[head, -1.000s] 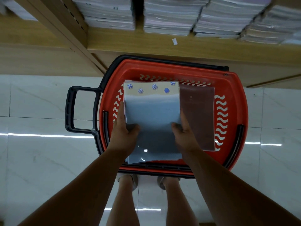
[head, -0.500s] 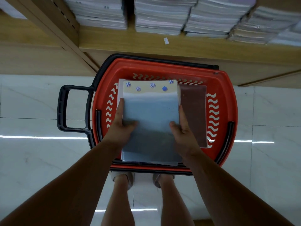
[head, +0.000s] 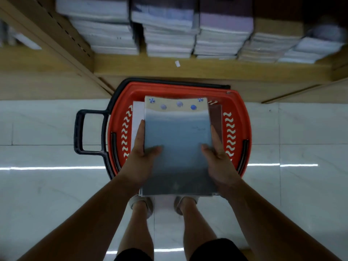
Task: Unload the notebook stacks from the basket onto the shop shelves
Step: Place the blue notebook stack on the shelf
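Note:
A stack of blue-grey notebooks [head: 178, 140], its top cover banded in beige with blue dots, is held above the red basket [head: 239, 104] on the floor. My left hand [head: 140, 157] grips the stack's left edge, thumb on the cover. My right hand [head: 219, 159] grips the right edge the same way. Inside the basket a dark red notebook [head: 216, 117] shows to the right of the stack and a white sheet or book [head: 137, 113] to its left. The stack's near end hangs past the basket's front rim.
The wooden shop shelf [head: 207, 67] runs just behind the basket, packed with several notebook piles [head: 169, 31]. The basket's black handle [head: 79, 130] sticks out to the left. Glossy white floor tiles lie on both sides; my legs and feet stand right behind the basket.
The stack has risen out of the basket toward me, both hands still gripping its sides. A white sheet beneath it on the left has come into view. The shelf looks closer.

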